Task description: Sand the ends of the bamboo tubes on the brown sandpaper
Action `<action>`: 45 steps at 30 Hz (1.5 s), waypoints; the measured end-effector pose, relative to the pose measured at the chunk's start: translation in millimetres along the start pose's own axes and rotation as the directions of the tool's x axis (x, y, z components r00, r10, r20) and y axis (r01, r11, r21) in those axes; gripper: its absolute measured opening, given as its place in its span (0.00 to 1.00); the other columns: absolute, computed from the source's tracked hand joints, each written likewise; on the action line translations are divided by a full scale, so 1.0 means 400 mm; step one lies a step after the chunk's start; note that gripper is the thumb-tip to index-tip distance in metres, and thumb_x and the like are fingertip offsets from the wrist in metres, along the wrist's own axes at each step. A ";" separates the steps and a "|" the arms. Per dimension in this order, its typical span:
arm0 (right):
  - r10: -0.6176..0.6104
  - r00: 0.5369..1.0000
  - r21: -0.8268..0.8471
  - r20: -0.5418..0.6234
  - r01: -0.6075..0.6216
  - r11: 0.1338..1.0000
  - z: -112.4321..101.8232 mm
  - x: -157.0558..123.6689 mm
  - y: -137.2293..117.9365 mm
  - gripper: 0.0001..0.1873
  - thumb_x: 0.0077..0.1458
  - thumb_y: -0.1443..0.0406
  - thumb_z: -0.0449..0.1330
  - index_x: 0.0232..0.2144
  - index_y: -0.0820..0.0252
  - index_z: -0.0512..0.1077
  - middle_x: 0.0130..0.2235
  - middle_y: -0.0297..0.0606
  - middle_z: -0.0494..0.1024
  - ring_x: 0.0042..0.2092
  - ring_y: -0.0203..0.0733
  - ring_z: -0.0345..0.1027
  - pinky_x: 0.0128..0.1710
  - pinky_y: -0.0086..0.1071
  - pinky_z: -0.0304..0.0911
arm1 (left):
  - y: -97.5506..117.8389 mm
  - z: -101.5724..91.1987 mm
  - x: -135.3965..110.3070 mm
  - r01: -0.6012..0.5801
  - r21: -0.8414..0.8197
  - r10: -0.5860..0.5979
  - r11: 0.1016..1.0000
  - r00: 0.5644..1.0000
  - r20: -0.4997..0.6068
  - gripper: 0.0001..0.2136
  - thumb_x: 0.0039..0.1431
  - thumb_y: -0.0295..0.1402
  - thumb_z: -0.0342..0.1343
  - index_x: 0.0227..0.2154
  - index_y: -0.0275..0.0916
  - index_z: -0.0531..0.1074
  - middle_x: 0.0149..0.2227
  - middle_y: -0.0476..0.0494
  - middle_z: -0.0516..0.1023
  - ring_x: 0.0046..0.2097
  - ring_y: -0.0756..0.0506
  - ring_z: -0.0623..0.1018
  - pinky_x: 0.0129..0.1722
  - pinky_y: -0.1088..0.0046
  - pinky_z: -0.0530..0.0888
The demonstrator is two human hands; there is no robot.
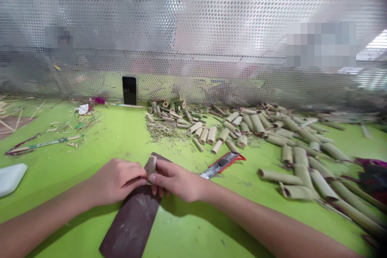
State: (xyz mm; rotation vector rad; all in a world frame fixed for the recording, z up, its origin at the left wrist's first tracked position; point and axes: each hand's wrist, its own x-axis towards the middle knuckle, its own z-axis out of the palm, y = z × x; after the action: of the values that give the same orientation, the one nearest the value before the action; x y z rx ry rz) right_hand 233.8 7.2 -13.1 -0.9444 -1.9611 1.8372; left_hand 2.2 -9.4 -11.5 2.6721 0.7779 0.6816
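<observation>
A short piece of bamboo (151, 168) stands roughly upright between my hands, over a dark brown strip (133, 217) that looks like sandpaper. My right hand (178, 179) grips the piece between thumb and fingers. From the other side, the closed fingertips of my left hand (121, 179) touch its lower left part; whether they pinch it is partly hidden. Pale dust marks the brown strip, which lies slanted on the green table (187, 229). To the right of my right hand lies a red and grey utility knife (222, 164), its blade toward me.
Cut bamboo tubes (256, 123) lie heaped at the back and right, with shavings (165, 131) beside them. A phone (130, 90) leans against the perforated metal screen (193, 28). At left are a white object (12, 178), a thin banded stick (45, 144) and crumpled tissue (84, 109).
</observation>
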 end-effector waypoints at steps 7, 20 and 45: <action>-0.021 0.999 -0.042 -0.038 0.020 0.999 0.008 0.005 0.013 0.11 0.67 0.59 0.58 0.37 0.59 0.64 0.31 0.34 0.75 0.31 0.35 0.69 0.31 0.29 0.64 | -0.009 0.015 -0.005 -0.046 0.106 0.049 0.993 0.998 -0.029 0.14 0.75 0.34 0.45 0.36 0.39 0.73 0.30 0.50 0.79 0.29 0.50 0.77 0.30 0.73 0.68; 0.014 0.995 0.007 -0.098 -0.014 1.000 0.015 0.007 -0.002 0.11 0.69 0.60 0.56 0.35 0.60 0.63 0.31 0.34 0.74 0.29 0.33 0.67 0.29 0.28 0.62 | 0.018 0.032 -0.007 -0.136 0.484 0.189 0.864 0.980 -0.062 0.15 0.74 0.29 0.39 0.32 0.38 0.67 0.25 0.49 0.72 0.24 0.46 0.71 0.24 0.67 0.63; 0.037 0.997 -0.012 -0.060 -0.038 0.999 0.016 0.008 -0.012 0.08 0.70 0.64 0.55 0.36 0.60 0.64 0.30 0.34 0.75 0.29 0.33 0.69 0.28 0.27 0.63 | 0.013 0.022 0.003 -0.198 0.483 0.298 0.853 0.945 -0.137 0.13 0.68 0.27 0.47 0.26 0.38 0.67 0.21 0.53 0.68 0.22 0.50 0.65 0.24 0.71 0.61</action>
State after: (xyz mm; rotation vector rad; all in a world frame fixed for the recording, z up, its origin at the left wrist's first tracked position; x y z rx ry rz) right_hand 226.3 4.2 -10.3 -1.0351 -1.9348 1.7961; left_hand 9.7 -14.2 -16.4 3.2210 0.7231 0.9559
